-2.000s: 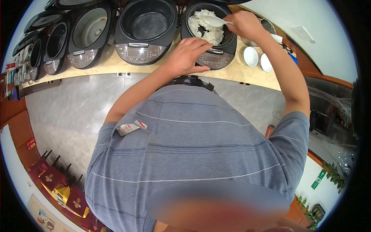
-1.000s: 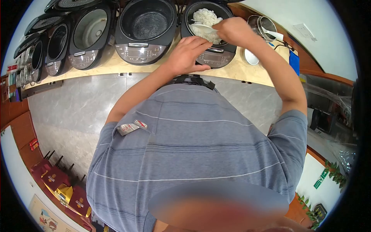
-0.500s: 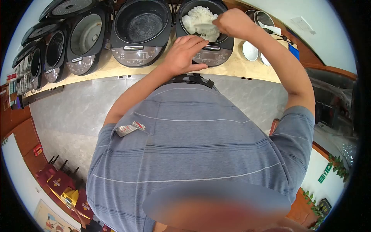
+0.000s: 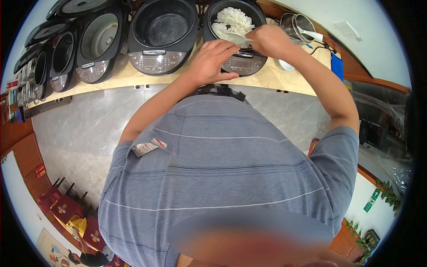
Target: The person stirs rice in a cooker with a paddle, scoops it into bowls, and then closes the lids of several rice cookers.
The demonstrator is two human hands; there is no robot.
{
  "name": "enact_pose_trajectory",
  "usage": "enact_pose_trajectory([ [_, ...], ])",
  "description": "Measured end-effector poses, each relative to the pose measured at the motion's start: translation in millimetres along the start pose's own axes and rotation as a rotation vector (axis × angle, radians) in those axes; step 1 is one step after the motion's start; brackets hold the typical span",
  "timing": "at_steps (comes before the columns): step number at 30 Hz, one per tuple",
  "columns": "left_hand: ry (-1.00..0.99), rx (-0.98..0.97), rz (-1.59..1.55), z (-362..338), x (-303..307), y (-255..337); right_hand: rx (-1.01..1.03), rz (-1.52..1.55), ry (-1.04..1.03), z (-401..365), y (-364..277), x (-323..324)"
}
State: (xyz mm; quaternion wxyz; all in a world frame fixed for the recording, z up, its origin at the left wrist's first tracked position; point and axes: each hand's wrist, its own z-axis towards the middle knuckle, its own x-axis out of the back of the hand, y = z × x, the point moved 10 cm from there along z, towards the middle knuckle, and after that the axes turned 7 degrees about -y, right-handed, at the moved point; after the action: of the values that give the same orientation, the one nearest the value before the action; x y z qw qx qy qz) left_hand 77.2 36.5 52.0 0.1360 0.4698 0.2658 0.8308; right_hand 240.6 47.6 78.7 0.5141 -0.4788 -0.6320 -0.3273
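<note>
My right hand (image 4: 269, 41) grips a white rice paddle (image 4: 232, 37) whose blade lies in the white rice (image 4: 234, 19) inside an open black rice cooker (image 4: 237, 63). My left hand (image 4: 213, 61) rests flat against that cooker's front left edge, next to its control panel, holding nothing. My grey striped shirt fills the lower middle of the view.
An empty open cooker (image 4: 163, 31) stands left of the rice one, with several more open cookers (image 4: 93, 44) along the beige counter (image 4: 133, 75). A metal container (image 4: 297, 24) and a white bowl (image 4: 285, 66) sit at right, near a blue object (image 4: 336, 66).
My right hand has swept the paddle about in the rice, from the pot's far side down to its near edge. My left hand has stayed on the cooker's front.
</note>
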Motion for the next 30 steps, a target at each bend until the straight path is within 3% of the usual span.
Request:
enact_pose_trajectory([
  [2, -0.007, 0.005, 0.0, 0, -1, -1, -0.046, -0.09, 0.123, -10, 16, 24],
  [4, -0.002, 0.0, 0.003, 0, -2, -2, -0.205, -0.181, 0.025, -10, 38, 38],
  [10, 0.008, -0.008, -0.002, 0, -2, -2, -0.222, -0.064, -0.01, 6, 49, -10],
  [12, 0.009, -0.005, -0.003, -1, 0, -1, -0.107, 0.05, -0.012, 4, 25, -6],
  [20, 0.012, -0.002, 0.003, -2, -1, -1, -0.036, 0.281, -0.069, -5, 14, 36],
  [22, -0.008, 0.008, 0.007, 0, -4, -3, 0.031, 0.094, -0.048, -3, -10, 38],
  [27, 0.002, 0.004, 0.002, 0, -1, -2, 0.041, -0.004, -0.026, 23, 3, 10],
  [30, 0.003, 0.006, -0.004, -3, -2, -2, -0.108, -0.173, -0.078, 19, 30, 13],
])
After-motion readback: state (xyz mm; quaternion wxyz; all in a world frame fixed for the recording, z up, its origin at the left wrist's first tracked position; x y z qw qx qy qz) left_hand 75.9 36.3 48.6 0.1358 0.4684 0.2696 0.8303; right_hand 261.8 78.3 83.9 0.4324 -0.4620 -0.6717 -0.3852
